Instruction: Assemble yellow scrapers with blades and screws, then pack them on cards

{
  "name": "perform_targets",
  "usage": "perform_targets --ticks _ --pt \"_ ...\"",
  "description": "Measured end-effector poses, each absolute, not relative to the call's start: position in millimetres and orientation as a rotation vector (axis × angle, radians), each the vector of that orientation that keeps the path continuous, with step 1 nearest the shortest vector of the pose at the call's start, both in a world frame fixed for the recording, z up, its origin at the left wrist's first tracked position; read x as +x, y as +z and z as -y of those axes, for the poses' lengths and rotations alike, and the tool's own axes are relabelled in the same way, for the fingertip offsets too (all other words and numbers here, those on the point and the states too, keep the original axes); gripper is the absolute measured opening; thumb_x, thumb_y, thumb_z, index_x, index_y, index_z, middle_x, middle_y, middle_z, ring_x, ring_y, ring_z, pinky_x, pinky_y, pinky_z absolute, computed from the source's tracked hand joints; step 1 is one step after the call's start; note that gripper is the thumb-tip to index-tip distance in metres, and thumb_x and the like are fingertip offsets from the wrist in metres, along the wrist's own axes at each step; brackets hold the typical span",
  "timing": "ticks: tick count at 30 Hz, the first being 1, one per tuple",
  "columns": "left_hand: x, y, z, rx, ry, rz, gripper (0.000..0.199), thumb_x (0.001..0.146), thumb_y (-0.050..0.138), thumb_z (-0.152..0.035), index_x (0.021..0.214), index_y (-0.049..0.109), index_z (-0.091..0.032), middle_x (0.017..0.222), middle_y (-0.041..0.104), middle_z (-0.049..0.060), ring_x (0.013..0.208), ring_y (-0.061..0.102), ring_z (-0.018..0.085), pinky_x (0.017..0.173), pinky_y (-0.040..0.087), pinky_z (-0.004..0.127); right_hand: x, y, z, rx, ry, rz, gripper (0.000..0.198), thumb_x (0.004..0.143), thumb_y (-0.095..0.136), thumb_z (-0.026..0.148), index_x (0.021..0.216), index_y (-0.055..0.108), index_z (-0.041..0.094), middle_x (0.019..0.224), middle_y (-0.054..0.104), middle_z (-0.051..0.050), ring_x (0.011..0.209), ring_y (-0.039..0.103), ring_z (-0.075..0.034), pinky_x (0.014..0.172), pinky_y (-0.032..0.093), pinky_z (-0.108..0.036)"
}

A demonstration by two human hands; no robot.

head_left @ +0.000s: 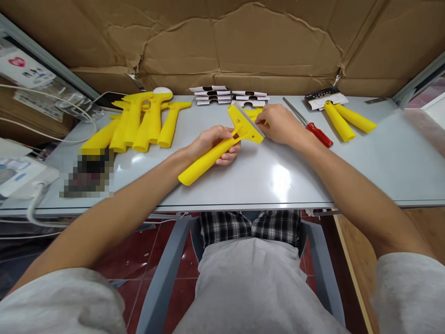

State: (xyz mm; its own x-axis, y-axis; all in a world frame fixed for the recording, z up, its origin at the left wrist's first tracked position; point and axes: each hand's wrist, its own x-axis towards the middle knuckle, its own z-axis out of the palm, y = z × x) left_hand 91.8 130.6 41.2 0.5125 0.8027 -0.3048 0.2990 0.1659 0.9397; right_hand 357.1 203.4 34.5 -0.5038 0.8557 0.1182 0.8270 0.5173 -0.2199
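Note:
My left hand (pixel 212 141) is wrapped around the neck of a yellow scraper (pixel 208 161). Its hollow handle slants toward the table's front edge, and a grey blade strip runs along its wide head. Close to that head, my right hand (pixel 278 124) has its fingers curled together beside the blade edge. What those fingers pinch, if anything, is hidden. Behind the scraper head, partly covered, a second yellow piece (pixel 253 112) shows by the right fingertips. A screwdriver (pixel 319 135) with a red handle lies just right of my right hand.
Several yellow scrapers (pixel 133 121) are heaped at the left. White packets (pixel 212 96) are stacked against the cardboard wall (pixel 243 46). Two yellow handles (pixel 340 123) and a black-and-white packet (pixel 320 99) lie at the right. A white power strip (pixel 26 174) with cables sits far left.

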Motion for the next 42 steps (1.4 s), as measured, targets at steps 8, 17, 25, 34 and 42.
perform_targets --ticks 8,17,25,34,42 --pt "88.0 47.8 -129.4 1.450 0.460 -1.044 0.056 0.091 0.062 -0.083 0.097 0.044 -0.031 0.081 0.045 0.001 0.061 0.034 0.018 0.055 0.031 0.038 357.3 39.5 -201.8 -1.493 0.191 2.496 0.037 0.106 0.059 0.032 0.124 0.089 0.019 0.138 0.079 -0.013 0.123 0.070 -0.030 0.107 0.058 -0.044" --pt "91.9 33.8 -139.4 0.935 0.638 -0.786 0.036 0.108 0.068 -0.055 0.094 0.053 -0.025 0.071 0.053 0.000 0.047 0.041 0.011 0.036 0.032 0.019 388.2 46.8 -214.2 -1.386 0.216 2.339 0.040 0.110 0.061 0.039 0.125 0.089 0.016 0.132 0.080 -0.016 0.115 0.073 -0.026 0.120 0.062 -0.045" --pt "96.3 37.3 -137.8 0.728 0.651 -0.779 0.042 0.120 0.033 -0.034 0.088 0.056 -0.022 0.067 0.059 0.005 0.040 0.049 0.015 0.032 0.035 0.019 389.5 35.2 -221.4 -1.417 0.230 2.448 0.044 0.102 0.063 0.019 0.132 0.094 0.016 0.129 0.081 -0.015 0.117 0.075 -0.027 0.119 0.060 -0.044" --pt "92.6 30.6 -141.0 0.825 0.668 -0.733 0.029 0.112 0.053 -0.034 0.086 0.059 -0.021 0.069 0.061 0.005 0.041 0.050 0.014 0.034 0.037 0.019 383.8 37.3 -215.3 -1.497 0.256 2.506 0.033 0.104 0.067 0.017 0.122 0.095 0.017 0.131 0.079 -0.015 0.126 0.072 -0.031 0.127 0.057 -0.052" --pt "92.8 32.0 -140.3 0.882 0.662 -0.726 0.028 0.108 0.049 -0.028 0.083 0.059 -0.021 0.069 0.059 0.006 0.043 0.046 0.014 0.034 0.040 0.019 384.7 40.5 -215.5 -1.493 0.290 2.524 0.028 0.100 0.068 0.009 0.114 0.092 0.012 0.116 0.080 -0.013 0.105 0.069 -0.023 0.110 0.060 -0.043"
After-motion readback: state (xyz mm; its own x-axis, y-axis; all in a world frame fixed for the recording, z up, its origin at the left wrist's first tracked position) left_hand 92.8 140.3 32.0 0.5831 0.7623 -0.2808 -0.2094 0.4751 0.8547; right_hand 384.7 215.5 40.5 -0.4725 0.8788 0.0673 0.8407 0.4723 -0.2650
